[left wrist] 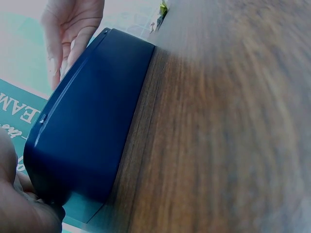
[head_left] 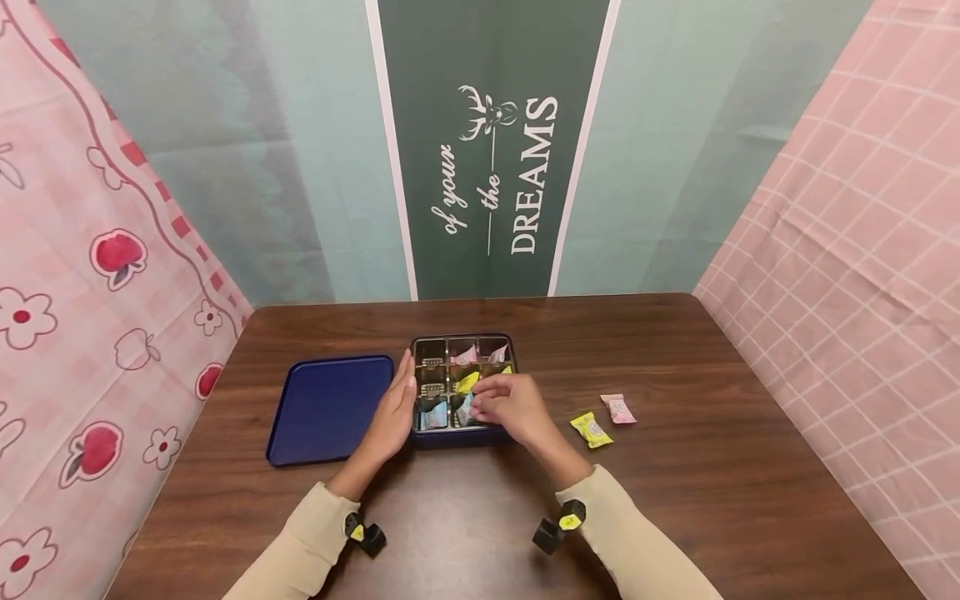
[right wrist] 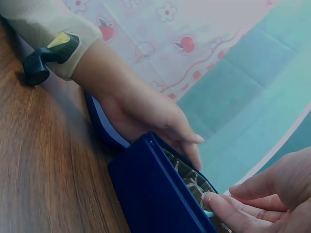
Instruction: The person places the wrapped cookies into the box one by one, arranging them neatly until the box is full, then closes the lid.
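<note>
A navy blue box [head_left: 457, 438] holds a tray divided into compartments. Pink wrapped candies [head_left: 464, 356] lie in the back middle and back right compartments, a yellow candy [head_left: 467, 382] in the centre. At the front left is a light blue candy [head_left: 432, 416]. My left hand [head_left: 395, 406] rests along the box's left side with fingers straight. Over the front middle compartment, my right hand [head_left: 512, 406] pinches another light blue candy [head_left: 464, 411] with thumb and fingertips; in the right wrist view only a sliver of light blue shows below the thumb.
To the left of the box lies its flat blue lid [head_left: 326, 412]. A loose yellow candy [head_left: 591, 429] and a loose pink candy [head_left: 618, 408] sit right of the right hand on the brown wooden table [head_left: 465, 525]. Fabric curtains stand behind and at both sides.
</note>
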{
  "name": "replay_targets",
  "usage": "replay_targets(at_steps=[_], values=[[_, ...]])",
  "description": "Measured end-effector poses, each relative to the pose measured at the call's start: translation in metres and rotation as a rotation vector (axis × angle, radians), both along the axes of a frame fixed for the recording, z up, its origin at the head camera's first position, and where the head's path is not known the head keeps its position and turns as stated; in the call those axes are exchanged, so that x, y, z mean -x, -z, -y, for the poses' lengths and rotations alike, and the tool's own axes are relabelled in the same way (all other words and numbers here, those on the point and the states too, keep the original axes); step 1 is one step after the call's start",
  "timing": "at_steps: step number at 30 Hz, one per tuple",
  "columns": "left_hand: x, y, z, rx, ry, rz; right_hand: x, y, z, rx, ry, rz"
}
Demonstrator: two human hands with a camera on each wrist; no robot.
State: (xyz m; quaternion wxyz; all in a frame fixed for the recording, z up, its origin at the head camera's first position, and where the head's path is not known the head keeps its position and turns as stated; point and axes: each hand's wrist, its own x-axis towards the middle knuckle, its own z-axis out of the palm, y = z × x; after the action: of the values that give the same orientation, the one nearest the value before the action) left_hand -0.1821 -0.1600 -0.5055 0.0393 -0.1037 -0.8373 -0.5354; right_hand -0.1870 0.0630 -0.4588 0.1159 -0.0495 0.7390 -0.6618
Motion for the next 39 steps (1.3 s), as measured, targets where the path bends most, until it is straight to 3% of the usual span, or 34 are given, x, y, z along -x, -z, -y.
replay_targets(at_steps=[14, 39], values=[[0.000, 0.003, 0.002, 0.007, 0.012, -0.001, -0.007, -0.003, -0.023, 0.012, 0.003, -0.026], [-0.003, 0.000, -0.002, 0.017, 0.009, 0.000, -0.022, 0.001, -0.064, -0.063, 0.163, -0.024]])
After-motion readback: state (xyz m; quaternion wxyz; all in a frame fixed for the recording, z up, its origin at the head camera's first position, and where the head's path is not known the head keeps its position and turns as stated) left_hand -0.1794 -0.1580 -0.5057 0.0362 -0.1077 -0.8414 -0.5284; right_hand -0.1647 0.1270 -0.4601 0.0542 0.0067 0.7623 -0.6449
